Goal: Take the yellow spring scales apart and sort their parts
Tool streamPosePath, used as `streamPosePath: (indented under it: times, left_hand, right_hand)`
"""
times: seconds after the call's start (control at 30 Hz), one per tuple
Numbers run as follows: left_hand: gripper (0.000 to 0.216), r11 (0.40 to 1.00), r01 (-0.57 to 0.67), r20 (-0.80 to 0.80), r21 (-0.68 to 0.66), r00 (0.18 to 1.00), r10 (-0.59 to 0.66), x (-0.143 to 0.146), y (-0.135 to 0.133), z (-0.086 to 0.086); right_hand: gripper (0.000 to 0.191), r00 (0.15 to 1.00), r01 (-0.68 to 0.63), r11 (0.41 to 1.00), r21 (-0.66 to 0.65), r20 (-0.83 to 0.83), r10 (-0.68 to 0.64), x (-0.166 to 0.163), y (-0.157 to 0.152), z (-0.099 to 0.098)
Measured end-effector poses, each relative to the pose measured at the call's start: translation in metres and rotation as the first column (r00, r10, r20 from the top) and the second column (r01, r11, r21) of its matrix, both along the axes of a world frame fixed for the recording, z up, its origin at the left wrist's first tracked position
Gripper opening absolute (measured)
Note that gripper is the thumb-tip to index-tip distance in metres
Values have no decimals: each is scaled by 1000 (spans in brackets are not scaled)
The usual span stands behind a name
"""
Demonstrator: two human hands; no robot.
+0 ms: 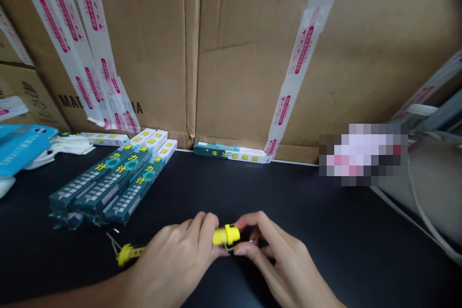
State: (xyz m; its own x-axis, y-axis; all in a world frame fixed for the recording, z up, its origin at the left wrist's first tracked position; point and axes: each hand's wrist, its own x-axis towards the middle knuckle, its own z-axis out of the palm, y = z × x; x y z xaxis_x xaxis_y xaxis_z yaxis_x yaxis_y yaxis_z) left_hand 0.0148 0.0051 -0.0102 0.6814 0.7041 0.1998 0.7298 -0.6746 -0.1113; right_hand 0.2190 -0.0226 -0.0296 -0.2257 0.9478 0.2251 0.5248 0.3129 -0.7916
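Observation:
A yellow spring scale (226,235) lies crosswise in front of me, low over the black table. My left hand (176,255) is wrapped round its middle and hides most of the tube. At the left, its yellow end cap (125,254) sticks out with a thin wire loop (113,243). The fingers of my right hand (277,255) are pinched at the right end, where a bent metal wire (230,249) comes off the yellow cap. The fingers partly cover that wire.
Several teal and white spring scale boxes (119,173) lie stacked at left. One more box (231,152) rests against the large cardboard carton (245,57). A blue packet (25,147) with white tissues (68,149) is far left; a grey bag-like object (429,187) is at right.

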Motion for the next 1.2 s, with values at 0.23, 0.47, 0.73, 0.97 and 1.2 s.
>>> streamPosePath:
  times: [0.23,0.47,0.73,0.97,1.2]
  left_hand:
    - [20,999,18,-123,32,992,-14,1,-1,4]
    - [19,990,119,-167,74,980,-105,0,0,6]
    - [23,993,82,-127,87,989,-71,2,-2,2]
    - [25,986,108,-129,127,987,-92,0,-5,-2]
    - [20,947,95,-53,308,995,-83,-3,-7,-9]
  right_hand:
    - [31,1000,-20,1000,1,-2,20,-2,4,7]
    - [34,998,-58,997,42,22,57,-4,1,7]
    - [22,996,-65,994,89,59,60,-6,-2,10]
    - [25,989,-91,994,59,121,83,-7,-5,1]
    - [22,956,-204,979,29,222,192,0,-2,19]
